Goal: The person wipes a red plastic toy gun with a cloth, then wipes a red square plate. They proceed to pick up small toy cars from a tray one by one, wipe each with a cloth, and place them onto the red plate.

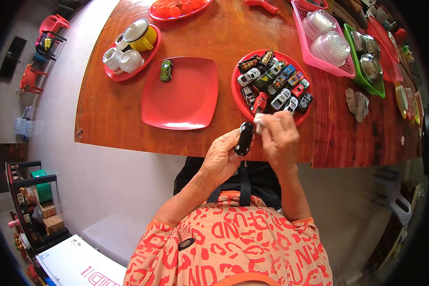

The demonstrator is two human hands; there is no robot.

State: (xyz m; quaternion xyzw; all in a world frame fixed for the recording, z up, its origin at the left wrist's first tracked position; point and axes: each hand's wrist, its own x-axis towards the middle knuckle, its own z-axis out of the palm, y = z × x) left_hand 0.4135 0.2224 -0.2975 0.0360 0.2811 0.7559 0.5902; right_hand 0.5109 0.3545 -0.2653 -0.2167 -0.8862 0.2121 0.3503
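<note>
My left hand (222, 155) grips a black toy car (244, 138) at the table's near edge, its wheels showing along one side. Close beside it, my right hand (280, 137) pinches a small wad of white tissue (259, 122), held just off the car. Beyond my hands stands a round red plate (237, 97) crowded with several toy cars in silver, red, blue, black and other colours. To the left, a square red plate (181, 107) bears one green toy car (166, 70) near its upper left corner.
A red oval tray (150, 59) at the left holds white cups and a yellow lidded mug. Pink (336, 69) and green (377, 89) baskets with glass bowls stand at the right. A crumpled paper (357, 104) lies near them. Another red plate (181, 17) with orange cups sits far back.
</note>
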